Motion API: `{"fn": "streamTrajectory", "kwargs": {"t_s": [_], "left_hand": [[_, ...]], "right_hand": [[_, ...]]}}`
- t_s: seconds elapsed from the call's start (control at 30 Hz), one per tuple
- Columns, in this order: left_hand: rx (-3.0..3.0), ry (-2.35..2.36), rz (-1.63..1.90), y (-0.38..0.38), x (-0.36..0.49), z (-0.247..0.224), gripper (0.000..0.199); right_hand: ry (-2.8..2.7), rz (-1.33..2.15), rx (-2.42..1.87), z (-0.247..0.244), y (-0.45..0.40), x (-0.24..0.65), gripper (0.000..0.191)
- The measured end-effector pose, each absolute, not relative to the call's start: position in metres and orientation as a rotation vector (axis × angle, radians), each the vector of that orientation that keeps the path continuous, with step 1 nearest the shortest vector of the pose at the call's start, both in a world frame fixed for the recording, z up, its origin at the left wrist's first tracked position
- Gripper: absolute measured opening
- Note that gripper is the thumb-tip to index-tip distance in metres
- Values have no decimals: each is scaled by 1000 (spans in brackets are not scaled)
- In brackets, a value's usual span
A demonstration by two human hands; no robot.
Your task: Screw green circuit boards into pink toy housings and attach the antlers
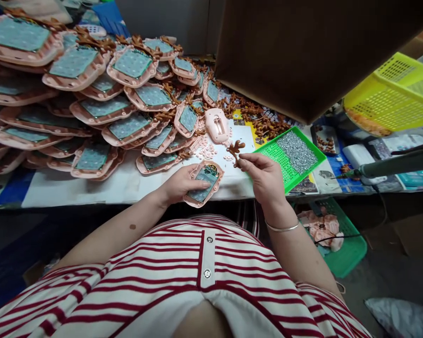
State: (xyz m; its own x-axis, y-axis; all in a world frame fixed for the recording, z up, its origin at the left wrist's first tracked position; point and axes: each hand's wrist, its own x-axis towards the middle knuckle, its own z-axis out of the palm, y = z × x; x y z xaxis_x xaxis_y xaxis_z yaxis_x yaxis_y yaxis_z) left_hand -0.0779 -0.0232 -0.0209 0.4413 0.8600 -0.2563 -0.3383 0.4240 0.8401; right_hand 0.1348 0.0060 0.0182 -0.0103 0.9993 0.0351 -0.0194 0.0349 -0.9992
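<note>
- So the landmark here is the bright green plastic mesh tray point(282, 176), with a heap of small silvery metal bits point(298, 152) in it.
- Left hand point(181, 184) is well left of the tray, partly closed, thumb over the face of a pale pink plastic shell with a teal panel point(203, 184), fingers tucked under it.
- Right hand point(266, 176) is right at the tray's left edge, thumb and fingertips pinched shut on a brown antler-shaped plastic piece point(236, 151). That piece is clear of the shell.
- A pink shell with a long slot point(217, 126) lies left of the tray, towards the back, tiny pink plastic bits point(207, 149) scattered by it.
- Big messy stack of pink shells with teal panels point(132, 65) way off to the tray's left.
- Loads of loose brown antler-shaped pieces point(268, 123) just behind the tray.
- Yellow plastic basket point(396, 101) sits behind it to the right.
</note>
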Motion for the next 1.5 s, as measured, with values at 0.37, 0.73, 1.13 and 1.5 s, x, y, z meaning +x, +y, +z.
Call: {"fn": "streamTrajectory", "kwargs": {"t_s": [0.37,0.73,1.13,1.5], "left_hand": [[834,752,866,-23,-77,-21,48],[813,760,837,-21,-77,-20,47],[775,776,798,-17,-77,-18,48],[780,819,792,-19,-76,-17,46]], "right_hand": [[-1039,1436,-1149,-2,2,103,24],[-1025,1514,-1176,-3,10,112,25],[-1103,1531,-1215,0,14,122,29],[-1662,1071,-1138,-2,11,127,14]]}}
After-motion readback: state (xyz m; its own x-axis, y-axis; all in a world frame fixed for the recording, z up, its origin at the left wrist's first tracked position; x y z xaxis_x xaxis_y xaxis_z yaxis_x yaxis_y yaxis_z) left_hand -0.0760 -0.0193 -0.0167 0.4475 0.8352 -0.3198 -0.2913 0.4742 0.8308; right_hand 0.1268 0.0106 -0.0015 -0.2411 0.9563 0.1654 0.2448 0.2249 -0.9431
